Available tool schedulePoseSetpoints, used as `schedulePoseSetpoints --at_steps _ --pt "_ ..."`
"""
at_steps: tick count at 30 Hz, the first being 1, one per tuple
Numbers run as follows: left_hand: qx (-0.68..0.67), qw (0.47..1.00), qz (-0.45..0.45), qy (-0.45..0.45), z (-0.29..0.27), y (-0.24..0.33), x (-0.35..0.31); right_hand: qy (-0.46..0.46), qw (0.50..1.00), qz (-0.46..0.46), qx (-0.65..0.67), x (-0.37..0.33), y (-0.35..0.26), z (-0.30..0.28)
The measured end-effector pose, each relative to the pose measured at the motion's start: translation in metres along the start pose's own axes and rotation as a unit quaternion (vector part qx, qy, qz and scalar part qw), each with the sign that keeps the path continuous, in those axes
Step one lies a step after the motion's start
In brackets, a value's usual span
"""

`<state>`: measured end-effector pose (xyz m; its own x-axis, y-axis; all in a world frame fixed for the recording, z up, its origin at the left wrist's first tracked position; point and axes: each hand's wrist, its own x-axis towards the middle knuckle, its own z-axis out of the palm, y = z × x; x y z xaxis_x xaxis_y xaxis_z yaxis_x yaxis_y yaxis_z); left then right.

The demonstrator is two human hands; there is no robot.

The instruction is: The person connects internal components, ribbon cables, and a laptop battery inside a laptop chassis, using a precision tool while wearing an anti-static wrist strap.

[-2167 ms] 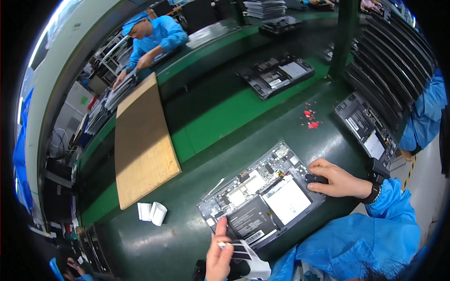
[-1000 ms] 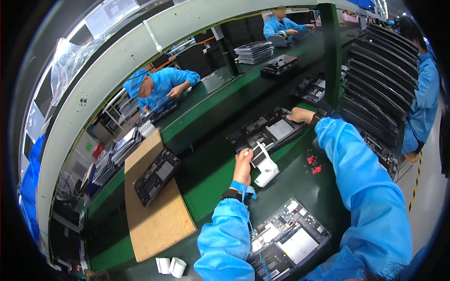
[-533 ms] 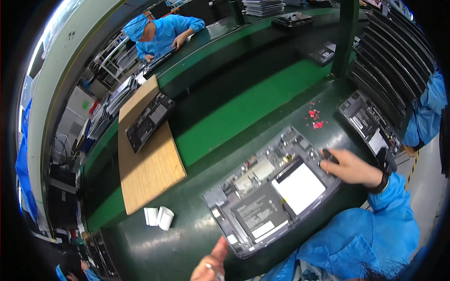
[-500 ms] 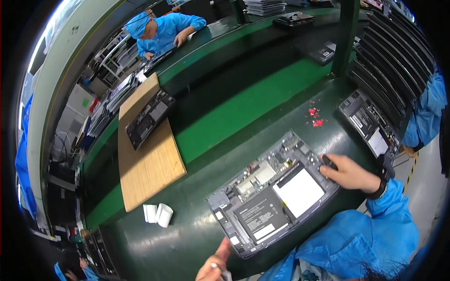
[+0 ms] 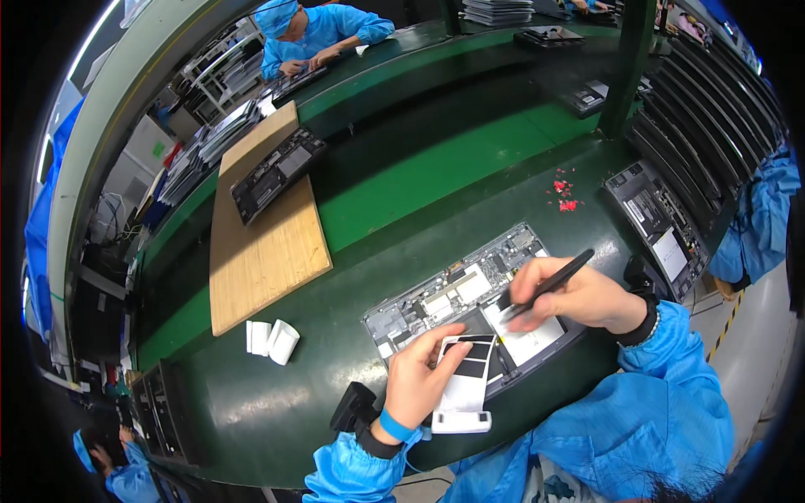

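Note:
In front of me an opened laptop base (image 5: 396,321) lies at a slant, its circuit board and battery exposed. My left hand (image 5: 412,377) pinches a white backing strip (image 5: 464,392) with black rectangular stickers, held above the laptop's near edge. The strip's lower end is rolled up. My right hand (image 5: 587,295) is closed around slim black tweezers (image 5: 560,278), their tip end blurred and partly hidden by the fingers. It hovers over the white panel (image 5: 537,342) on the laptop's right part.
White rolls (image 5: 272,341) lie left of the laptop. Beyond them a wooden board (image 5: 268,268) carries another opened laptop base (image 5: 277,174). Red scraps (image 5: 567,205) dot the table. At right are an opened base (image 5: 658,222) and stacked black trays (image 5: 696,117). A co-worker (image 5: 314,38) works across.
My left hand has come up from the laptop's front left corner, bringing the sticker strip over it. My right hand has left the right edge and moved inward with the tweezers.

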<state>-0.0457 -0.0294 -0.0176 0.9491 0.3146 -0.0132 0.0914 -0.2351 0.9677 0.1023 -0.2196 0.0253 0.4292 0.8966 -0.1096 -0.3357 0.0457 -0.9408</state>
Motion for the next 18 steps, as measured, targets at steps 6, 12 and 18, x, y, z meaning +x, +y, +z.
schedulePoseSetpoints --at_steps 6,12,18 --pt "0.014 1.0 0.012 0.0 0.005 -0.004 0.008 -0.008 0.997 -0.064 -0.041 0.013 0.016 0.015" --pt "0.053 0.998 -0.019 -0.018 0.003 0.007 0.008 0.054 0.984 -0.095 -0.139 0.017 0.022 0.018" --pt "0.066 0.998 0.005 -0.01 0.004 0.005 0.008 0.071 0.994 -0.04 -0.066 0.019 0.021 0.02"
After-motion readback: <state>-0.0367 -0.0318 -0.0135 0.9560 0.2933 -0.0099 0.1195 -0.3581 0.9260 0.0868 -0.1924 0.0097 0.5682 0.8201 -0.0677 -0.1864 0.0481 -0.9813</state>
